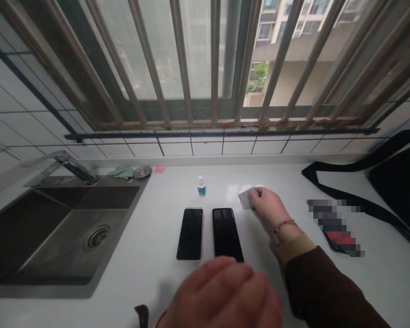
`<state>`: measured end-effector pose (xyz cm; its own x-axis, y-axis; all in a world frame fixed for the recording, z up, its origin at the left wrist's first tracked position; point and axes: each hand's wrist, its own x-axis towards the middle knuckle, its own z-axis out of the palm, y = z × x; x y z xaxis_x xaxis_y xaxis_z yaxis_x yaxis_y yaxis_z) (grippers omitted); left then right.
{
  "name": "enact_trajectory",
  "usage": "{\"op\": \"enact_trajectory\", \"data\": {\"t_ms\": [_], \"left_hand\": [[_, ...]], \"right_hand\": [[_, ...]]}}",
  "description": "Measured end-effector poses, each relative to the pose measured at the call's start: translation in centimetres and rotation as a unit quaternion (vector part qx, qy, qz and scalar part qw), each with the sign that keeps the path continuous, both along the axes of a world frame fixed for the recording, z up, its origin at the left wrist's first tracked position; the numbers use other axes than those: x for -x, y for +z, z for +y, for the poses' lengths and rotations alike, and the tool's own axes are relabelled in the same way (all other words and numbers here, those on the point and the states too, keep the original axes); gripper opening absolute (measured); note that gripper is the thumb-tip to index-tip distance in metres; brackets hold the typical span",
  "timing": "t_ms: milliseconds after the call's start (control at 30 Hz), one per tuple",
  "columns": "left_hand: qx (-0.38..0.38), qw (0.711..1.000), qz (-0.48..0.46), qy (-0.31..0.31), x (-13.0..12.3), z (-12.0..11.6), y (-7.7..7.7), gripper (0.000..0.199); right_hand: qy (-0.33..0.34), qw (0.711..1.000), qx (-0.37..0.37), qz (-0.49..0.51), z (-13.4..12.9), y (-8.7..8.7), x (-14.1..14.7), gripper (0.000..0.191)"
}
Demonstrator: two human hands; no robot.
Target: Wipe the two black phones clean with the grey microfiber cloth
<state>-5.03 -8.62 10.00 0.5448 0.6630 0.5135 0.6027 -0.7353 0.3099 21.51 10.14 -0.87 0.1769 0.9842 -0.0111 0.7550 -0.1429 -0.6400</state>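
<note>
At the right of centre, my right hand (268, 205) is closed on a folded grey cloth (246, 198), pinching it near the counter surface. My left hand (225, 294) looms large and blurred at the bottom, close to the camera. Its fingers are curled in, and whatever they may hold is hidden. Just beyond it lies a black-screened phone (227, 232), its near end partly covered by that hand. A second phone (190, 233) with a pale edge lies to its left, also dark-screened. Behind both phones stands a small white spray bottle (201, 187) with a blue and yellow label.
A steel sink (78, 228) with a faucet (75, 166) fills the left. Beside it are a green cloth (122, 172), a metal drain lid (142, 171) and a pink slip (160, 170). Rightward lie a pixelated item (335, 228) and a black strap (341, 191). Window bars (215, 68) rise behind.
</note>
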Motion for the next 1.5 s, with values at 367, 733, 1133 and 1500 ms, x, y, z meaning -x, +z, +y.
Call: {"op": "enact_trajectory", "data": {"t_ms": [367, 733, 1133, 1500], "left_hand": [[0.185, 0.961, 0.100, 0.179, -2.6, 9.0, -5.0, 0.028], [0.227, 0.949, 0.124, 0.180, -2.8, 11.2, -5.4, 0.029], [0.167, 0.977, 0.112, 0.067, -3.3, 11.4, -5.1, 0.028], [0.146, 0.968, 0.198, -0.047, -7.5, 16.5, -7.7, 0.034]], "right_hand": [[0.030, 0.981, 0.006, -0.192, -5.0, 3.2, 1.5, 0.031], [0.150, 0.954, -0.018, -0.259, -2.8, 2.5, 1.0, 0.012], [0.176, 0.962, -0.017, -0.206, -1.6, 1.1, -0.2, 0.013], [0.199, 0.960, -0.030, -0.192, -1.2, 0.8, -1.1, 0.021]]}}
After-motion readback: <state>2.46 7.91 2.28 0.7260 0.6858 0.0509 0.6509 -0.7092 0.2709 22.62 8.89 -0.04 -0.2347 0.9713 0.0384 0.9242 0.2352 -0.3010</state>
